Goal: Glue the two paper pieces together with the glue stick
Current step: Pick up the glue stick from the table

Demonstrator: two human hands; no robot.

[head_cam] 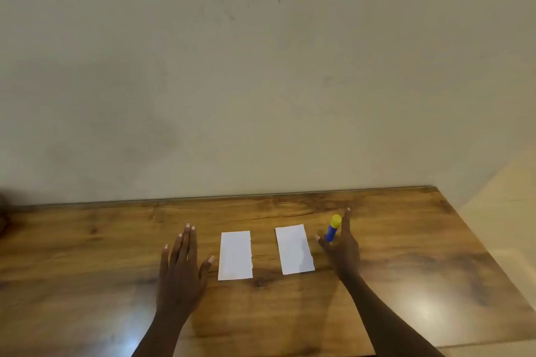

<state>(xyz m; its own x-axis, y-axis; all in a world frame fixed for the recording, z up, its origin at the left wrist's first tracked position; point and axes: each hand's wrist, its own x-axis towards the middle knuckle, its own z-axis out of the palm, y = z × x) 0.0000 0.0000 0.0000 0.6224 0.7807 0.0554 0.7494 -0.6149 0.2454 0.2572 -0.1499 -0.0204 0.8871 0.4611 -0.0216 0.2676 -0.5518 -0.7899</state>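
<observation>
Toward surface's (406,255) right edge, glue stick (333,228) stands upright btwn spread thumb & fingers (346,219) of right hand (343,249), not yet gripped; left hand (181,264) flat, empty, farther.

glue stick (332,228): blue body w/ yellow cap, no readable label, too small/blurred
left paper piece (235,255): blank white, no print
right paper piece (294,249): blank white, no print
wall (261,66): faint scuffs only, no txt or signs

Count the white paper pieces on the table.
2. The left paper piece lies beside the left hand; the right paper piece lies near the glue stick. None appears hidden.
</observation>
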